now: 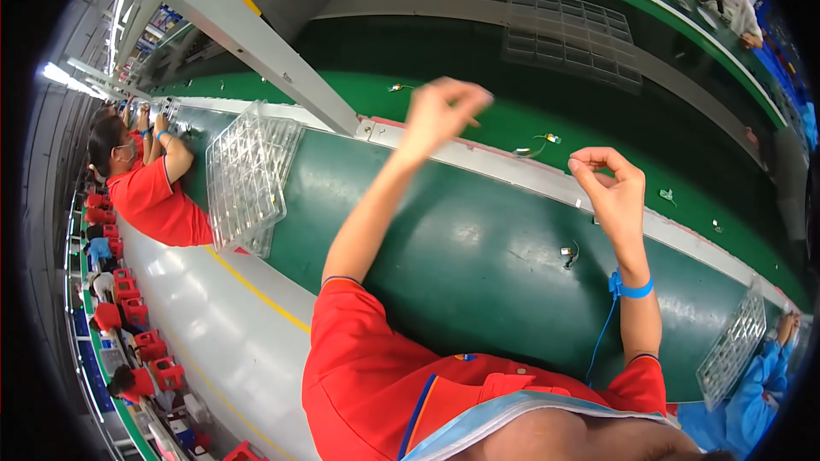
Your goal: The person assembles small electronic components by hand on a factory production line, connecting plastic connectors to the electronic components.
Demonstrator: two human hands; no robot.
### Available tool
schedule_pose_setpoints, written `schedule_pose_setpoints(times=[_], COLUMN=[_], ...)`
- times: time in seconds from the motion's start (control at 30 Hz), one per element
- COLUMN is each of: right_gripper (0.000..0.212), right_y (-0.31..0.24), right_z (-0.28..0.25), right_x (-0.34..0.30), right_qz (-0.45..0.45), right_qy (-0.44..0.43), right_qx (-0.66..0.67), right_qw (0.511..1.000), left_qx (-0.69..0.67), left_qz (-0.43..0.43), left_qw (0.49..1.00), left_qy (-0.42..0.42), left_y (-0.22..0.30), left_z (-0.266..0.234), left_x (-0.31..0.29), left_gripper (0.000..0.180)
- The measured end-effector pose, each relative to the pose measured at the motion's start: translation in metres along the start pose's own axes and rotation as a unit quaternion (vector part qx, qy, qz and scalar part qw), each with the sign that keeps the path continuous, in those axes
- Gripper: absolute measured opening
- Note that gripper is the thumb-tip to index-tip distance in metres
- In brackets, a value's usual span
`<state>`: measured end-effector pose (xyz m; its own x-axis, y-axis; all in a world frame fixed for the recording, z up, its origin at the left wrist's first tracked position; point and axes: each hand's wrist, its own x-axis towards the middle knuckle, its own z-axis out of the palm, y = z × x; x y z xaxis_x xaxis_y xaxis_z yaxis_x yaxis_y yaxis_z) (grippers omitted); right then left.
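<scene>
My left hand (446, 115) is raised over the edge of the green conveyor belt, its fingers smeared by motion. Whether it holds anything I cannot tell. Farther right, my right hand (611, 192) is above the rail, thumb and index tips pinched together; anything between them is too small to make out. A blue wrist strap (632, 287) with a cord circles that wrist. On the green worktable (410, 248), below and left of the right hand, lies a small wired electronic part (569, 254). Another wired part (549, 139) is on the belt between my hands.
More small parts (667, 196) are spread along the belt. Clear plastic trays (252, 171) are stacked at the table's left, and another tray (733, 346) lies at the right. A grey metal post (256, 43) rises at the rail. Co-workers sit on both sides.
</scene>
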<state>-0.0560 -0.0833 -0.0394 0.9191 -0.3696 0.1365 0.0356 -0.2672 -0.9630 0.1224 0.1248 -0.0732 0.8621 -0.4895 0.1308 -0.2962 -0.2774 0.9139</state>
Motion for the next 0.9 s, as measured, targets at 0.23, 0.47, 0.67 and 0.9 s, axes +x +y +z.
schedule_pose_setpoints(times=[0.23,0.47,0.67,0.9], right_gripper=[0.012,0.011,0.011,0.012], right_y=[0.001,0.0,-0.002,-0.004], right_z=[0.002,-0.01,-0.004,-0.005], right_x=[0.003,0.002,0.0,0.0], right_qz=[-0.053,-0.057,-0.078,-0.056], right_qy=[-0.03,-0.009,-0.019,-0.028], right_qx=[-0.093,-0.115,-0.114,-0.114], right_qw=[0.994,0.992,0.99,0.992], left_qx=[0.476,0.117,-0.402,-0.372], left_qz=[0.141,-0.133,-0.157,-0.139], left_qw=[0.855,0.968,0.902,0.914], left_qy=[0.153,0.178,-0.023,-0.08], left_y=[-0.147,-0.058,0.019,0.059], left_z=[-0.102,-0.07,-0.029,-0.007], left_x=[0.03,0.037,0.001,-0.024], left_gripper=[0.01,0.007,0.019,0.014])
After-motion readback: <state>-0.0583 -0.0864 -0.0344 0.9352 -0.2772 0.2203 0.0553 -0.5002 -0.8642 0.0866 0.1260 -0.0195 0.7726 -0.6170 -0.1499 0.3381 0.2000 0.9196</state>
